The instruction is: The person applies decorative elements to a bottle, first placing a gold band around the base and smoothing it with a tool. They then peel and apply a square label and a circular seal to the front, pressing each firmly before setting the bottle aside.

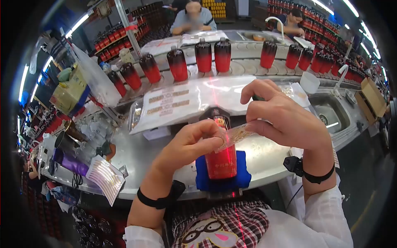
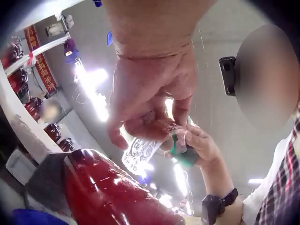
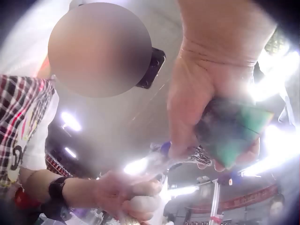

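Note:
Between both hands a clear patterned decal film [image 1: 236, 135] is stretched over a red-and-black bottle [image 1: 220, 166]. My left hand [image 1: 188, 144] pinches its left end between thumb and fingers; my right hand [image 1: 285, 118] pinches the other end. A flat green scraper-like piece [image 3: 241, 129] is tucked in the right palm, its far side hidden by the fingers. The bottle lies tilted on a blue pad [image 1: 245, 173], neck pointing away, with small gold lettering on its body. In the left wrist view the film's white scrolling pattern [image 2: 138, 152] hangs below the left fingers, close above the bottle.
Plastic-covered decal sheets [image 1: 165, 108] lie behind the bottle. Farther back a row of red-black bottles [image 1: 178, 66] stands along a conveyor. A striped sheet [image 1: 105, 177] overhangs the left table edge. At right are a sink [image 1: 331, 113] and a white cup [image 1: 309, 82]. A person [image 1: 193, 20] sits opposite.

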A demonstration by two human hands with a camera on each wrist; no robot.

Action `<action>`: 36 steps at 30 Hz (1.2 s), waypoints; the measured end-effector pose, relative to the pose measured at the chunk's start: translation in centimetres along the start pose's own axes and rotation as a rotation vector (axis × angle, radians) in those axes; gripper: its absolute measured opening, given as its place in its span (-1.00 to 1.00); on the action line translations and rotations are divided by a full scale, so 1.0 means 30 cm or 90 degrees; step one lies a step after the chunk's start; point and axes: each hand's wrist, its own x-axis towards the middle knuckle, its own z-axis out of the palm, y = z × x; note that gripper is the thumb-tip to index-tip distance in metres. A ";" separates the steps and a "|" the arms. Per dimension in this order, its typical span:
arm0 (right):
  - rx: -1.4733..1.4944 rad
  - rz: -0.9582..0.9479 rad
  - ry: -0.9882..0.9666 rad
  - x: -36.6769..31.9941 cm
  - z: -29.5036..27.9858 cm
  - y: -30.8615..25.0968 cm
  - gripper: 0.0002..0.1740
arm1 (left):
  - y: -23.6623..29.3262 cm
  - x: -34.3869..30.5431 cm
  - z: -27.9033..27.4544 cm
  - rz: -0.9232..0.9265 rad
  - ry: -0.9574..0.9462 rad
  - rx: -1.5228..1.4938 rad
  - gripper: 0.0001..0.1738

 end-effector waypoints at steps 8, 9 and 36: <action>0.200 0.148 -0.048 -0.219 0.239 -0.007 -0.82 | -0.132 -0.179 0.035 -0.156 0.069 0.091 -0.84; 0.219 0.173 -0.043 -0.247 0.268 -0.006 -0.82 | -0.146 -0.190 0.040 -0.176 0.074 0.079 -0.85; 0.303 0.328 0.095 -0.291 0.453 0.071 -0.80 | -0.265 -0.115 0.017 -0.112 0.219 -0.004 -0.83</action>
